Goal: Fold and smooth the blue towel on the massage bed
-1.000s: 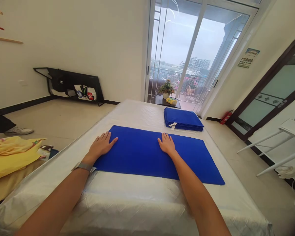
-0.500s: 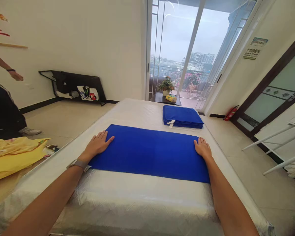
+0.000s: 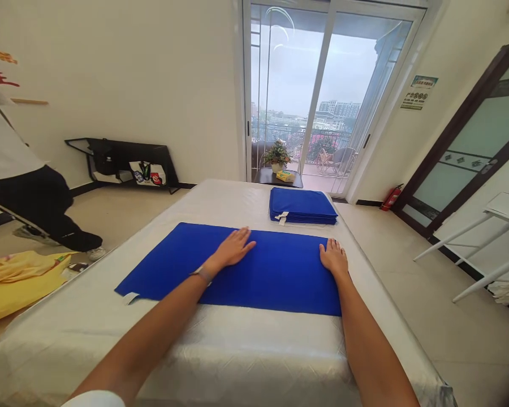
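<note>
On white bed [image 3: 220, 350], blue towel [image 3: 161, 263] lying flat, left hand [image 3: 233, 249] and right hand [image 3: 333, 258] palm-down on it, fingers [image 3: 242, 242] open, gripping nothing (sliding hands could rumple towel; sheen on bed may let it slip).

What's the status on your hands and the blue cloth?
Left hand flat on blue cloth. Right hand on its edge. Folded blue stack beyond, apart.

Both arms reach forward, bare to the wrist — the left hand [image 3: 233, 249] lies flat and palm down, angled inward, a band around its wrist [image 3: 202, 275]. The right hand [image 3: 333, 258] lies flat too — its fingers [image 3: 328, 245] point straight ahead, well apart from the left.
</note>
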Demonstrator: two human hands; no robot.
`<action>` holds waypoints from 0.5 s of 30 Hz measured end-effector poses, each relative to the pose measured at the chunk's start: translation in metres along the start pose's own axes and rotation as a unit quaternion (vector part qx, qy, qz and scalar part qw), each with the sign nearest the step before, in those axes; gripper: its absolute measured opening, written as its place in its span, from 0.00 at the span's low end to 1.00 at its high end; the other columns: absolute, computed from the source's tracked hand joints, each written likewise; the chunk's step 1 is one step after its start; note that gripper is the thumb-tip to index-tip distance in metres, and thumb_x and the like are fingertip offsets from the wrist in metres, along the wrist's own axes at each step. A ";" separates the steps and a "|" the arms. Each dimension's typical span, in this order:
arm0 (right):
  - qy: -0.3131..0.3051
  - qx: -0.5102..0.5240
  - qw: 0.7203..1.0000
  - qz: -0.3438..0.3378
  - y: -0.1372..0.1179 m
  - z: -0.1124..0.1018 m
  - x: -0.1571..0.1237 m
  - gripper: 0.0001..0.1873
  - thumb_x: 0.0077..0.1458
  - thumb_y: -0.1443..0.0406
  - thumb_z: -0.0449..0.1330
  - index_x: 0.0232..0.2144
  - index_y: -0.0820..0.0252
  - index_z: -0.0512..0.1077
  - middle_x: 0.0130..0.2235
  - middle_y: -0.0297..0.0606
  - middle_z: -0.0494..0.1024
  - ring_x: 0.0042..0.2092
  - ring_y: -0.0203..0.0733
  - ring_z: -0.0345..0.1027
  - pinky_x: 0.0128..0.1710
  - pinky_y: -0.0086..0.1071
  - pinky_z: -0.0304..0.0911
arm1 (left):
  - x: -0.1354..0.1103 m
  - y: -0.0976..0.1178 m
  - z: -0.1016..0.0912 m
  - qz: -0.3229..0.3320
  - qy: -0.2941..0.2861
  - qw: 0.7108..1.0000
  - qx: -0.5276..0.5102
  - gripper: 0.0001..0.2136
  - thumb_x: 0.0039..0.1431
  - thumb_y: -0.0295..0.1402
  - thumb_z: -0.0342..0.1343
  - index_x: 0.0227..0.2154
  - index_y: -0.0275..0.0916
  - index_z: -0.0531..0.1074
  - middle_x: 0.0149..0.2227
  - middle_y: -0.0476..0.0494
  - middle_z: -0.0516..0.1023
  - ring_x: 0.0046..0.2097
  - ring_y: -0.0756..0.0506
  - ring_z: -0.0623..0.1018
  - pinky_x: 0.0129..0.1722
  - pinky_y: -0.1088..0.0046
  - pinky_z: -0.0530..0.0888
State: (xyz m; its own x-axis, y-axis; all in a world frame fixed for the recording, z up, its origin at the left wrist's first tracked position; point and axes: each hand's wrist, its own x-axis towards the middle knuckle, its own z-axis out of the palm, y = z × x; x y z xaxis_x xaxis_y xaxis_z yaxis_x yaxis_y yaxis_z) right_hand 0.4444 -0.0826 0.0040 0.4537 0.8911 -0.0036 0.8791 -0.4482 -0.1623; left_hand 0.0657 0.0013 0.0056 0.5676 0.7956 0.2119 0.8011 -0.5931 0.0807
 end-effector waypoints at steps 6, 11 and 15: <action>-0.004 0.002 1.000 -0.003 0.001 0.000 0.000 0.38 0.68 0.52 0.32 0.72 0.70 0.42 0.73 0.42 0.43 0.73 0.44 0.33 0.71 0.42 0.32 | 0.045 0.034 0.019 -0.018 -0.069 0.995 -0.069 0.41 0.65 0.59 0.25 0.70 0.34 0.50 0.72 0.37 0.50 0.72 0.41 0.49 0.70 0.60 0.45; -0.003 -0.002 1.000 -0.003 0.002 0.003 0.002 0.38 0.68 0.52 0.31 0.72 0.70 0.43 0.73 0.41 0.43 0.73 0.44 0.33 0.71 0.42 0.32 | 0.024 -0.026 0.010 -0.055 -0.094 0.992 -0.065 0.43 0.64 0.61 0.25 0.70 0.32 0.47 0.73 0.38 0.46 0.73 0.41 0.47 0.70 0.59 0.44; -0.002 0.000 1.000 -0.006 0.003 0.003 0.003 0.39 0.67 0.52 0.31 0.71 0.71 0.43 0.73 0.42 0.43 0.73 0.45 0.34 0.71 0.44 0.33 | -0.006 -0.092 -0.005 -0.116 -0.099 0.987 -0.051 0.44 0.63 0.61 0.25 0.70 0.31 0.45 0.73 0.38 0.45 0.73 0.40 0.45 0.70 0.57 0.43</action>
State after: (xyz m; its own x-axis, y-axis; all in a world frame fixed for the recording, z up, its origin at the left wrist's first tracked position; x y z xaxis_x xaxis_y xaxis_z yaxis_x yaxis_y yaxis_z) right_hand 0.4476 -0.0814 0.0009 0.4421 0.8969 -0.0065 0.8848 -0.4372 -0.1614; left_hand -0.0128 0.0507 0.0015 0.4059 0.9138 -0.0164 0.8960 -0.3943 0.2042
